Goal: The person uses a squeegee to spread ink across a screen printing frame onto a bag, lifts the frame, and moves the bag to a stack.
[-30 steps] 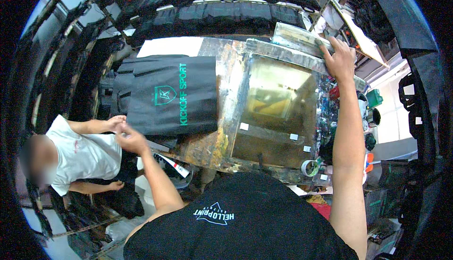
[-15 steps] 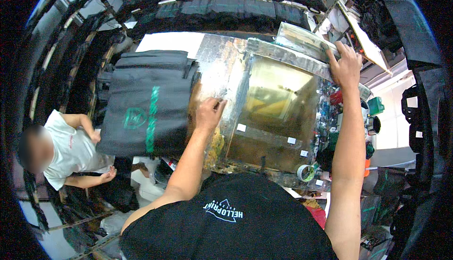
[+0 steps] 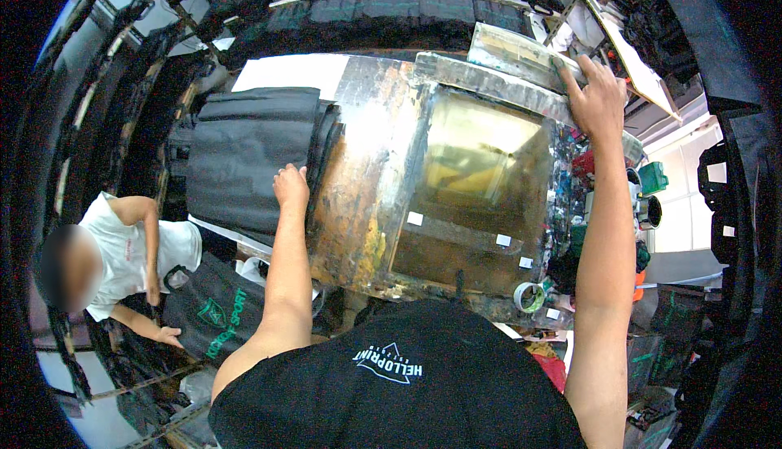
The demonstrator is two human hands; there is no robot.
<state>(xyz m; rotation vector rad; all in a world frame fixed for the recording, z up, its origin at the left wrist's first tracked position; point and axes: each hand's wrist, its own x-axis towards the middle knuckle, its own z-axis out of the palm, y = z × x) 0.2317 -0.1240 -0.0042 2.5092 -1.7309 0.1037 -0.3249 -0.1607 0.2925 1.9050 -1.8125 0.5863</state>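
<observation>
My left hand [image 3: 291,186] is over the right part of a stack of plain black fabric bags [image 3: 244,144], its fingers slightly bent and the thumb apart. At the far right, my right hand [image 3: 597,99] is closed round the end of a long, pale squeegee-like slab [image 3: 517,52]. That slab lies along the far bar of a printing screen frame [image 3: 489,81]. Yellowish translucent mesh [image 3: 481,140] fills the frame, with a darker brown band nearer me. What lies under the frame is hidden.
At left, a co-worker [image 3: 147,245] holds a black bag with a green print [image 3: 220,311]. A tape roll [image 3: 529,297] sits at the frame's near right corner. Cans and tubs [image 3: 648,197] stand to the right. Black bags hang on racks [image 3: 358,17] all round.
My left hand has moved left from the stained board onto the black bags. The green-printed bag has left the stack and is with the co-worker. My right hand keeps its place at the slab.
</observation>
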